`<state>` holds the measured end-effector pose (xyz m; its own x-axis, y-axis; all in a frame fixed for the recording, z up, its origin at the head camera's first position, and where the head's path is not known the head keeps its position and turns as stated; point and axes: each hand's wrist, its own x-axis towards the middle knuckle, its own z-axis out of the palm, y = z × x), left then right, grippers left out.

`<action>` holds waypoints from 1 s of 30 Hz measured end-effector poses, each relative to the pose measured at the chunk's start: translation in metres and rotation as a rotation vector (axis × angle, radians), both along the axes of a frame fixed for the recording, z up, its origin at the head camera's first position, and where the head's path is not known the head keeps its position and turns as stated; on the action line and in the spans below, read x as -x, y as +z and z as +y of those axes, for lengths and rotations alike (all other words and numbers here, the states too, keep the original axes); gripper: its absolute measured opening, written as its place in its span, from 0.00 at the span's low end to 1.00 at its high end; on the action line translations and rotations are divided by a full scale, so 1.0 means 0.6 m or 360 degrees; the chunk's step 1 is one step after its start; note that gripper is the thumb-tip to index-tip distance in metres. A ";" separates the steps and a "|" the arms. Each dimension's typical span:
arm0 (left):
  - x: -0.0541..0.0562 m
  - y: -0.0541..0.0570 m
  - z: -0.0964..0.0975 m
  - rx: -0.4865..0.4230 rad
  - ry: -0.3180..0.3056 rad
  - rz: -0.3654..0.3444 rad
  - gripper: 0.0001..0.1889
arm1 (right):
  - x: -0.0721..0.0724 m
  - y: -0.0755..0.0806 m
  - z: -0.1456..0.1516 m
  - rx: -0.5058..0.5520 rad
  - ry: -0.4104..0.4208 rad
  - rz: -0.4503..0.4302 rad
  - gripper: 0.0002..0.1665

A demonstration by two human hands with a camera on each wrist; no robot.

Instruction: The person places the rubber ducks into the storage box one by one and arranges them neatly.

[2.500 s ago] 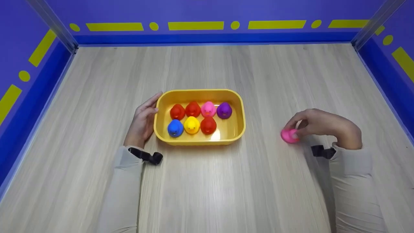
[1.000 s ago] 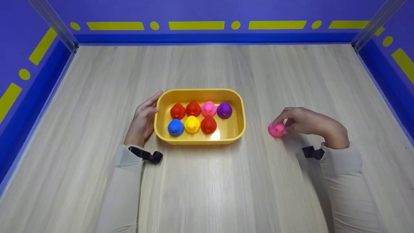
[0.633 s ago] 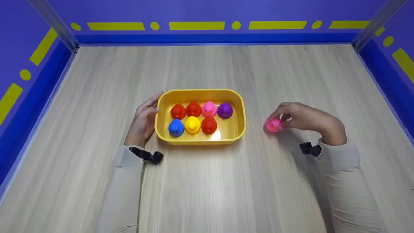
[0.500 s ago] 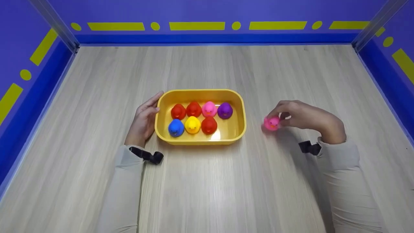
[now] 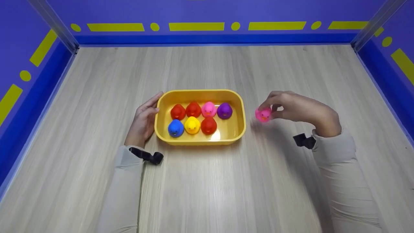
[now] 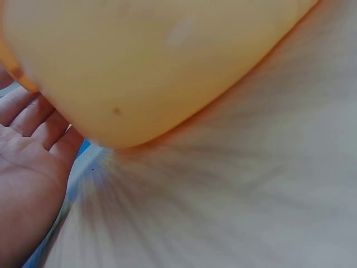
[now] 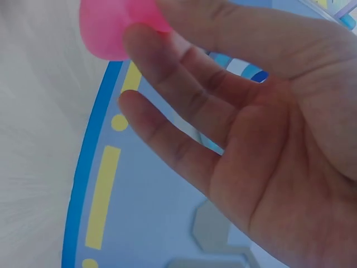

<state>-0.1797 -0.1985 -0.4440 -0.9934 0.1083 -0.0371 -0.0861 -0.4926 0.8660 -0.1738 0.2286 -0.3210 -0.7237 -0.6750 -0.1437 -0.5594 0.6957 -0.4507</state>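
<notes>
In the head view my right hand (image 5: 292, 105) pinches a pink rubber duck (image 5: 264, 114) between thumb and fingers, above the table and just right of the yellow bin (image 5: 200, 142). The right wrist view shows the same duck (image 7: 109, 28) at the fingertips, with the lower fingers spread away from it. My left hand (image 5: 144, 120) lies along the bin's left end, fingers extended against the outer wall and thumb tip at the rim. Inside stand a blue duck (image 5: 175, 128), a yellow duck (image 5: 192, 125), a purple duck (image 5: 224, 111), another pink duck (image 5: 209, 109) and three red ducks (image 5: 209, 126).
A wood-grain table (image 5: 207, 187) carries the bin. Blue-purple panels (image 5: 194, 13) with yellow marks enclose the back and both sides. A black wrist camera (image 5: 147, 156) sits on each cuff.
My right hand has carried the pink duck leftward and up off the table, closer to the bin. The left hand, the bin and the ducks inside have stayed put.
</notes>
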 end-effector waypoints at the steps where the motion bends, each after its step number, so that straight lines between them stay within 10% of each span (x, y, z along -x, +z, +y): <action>1: 0.000 0.000 0.000 -0.0001 0.0001 -0.0002 0.31 | 0.001 0.002 -0.004 -0.0006 0.0003 0.0015 0.17; 30: -0.002 0.004 0.002 0.0007 0.0001 -0.0007 0.31 | 0.024 0.041 -0.102 -0.0066 0.0168 -0.0008 0.18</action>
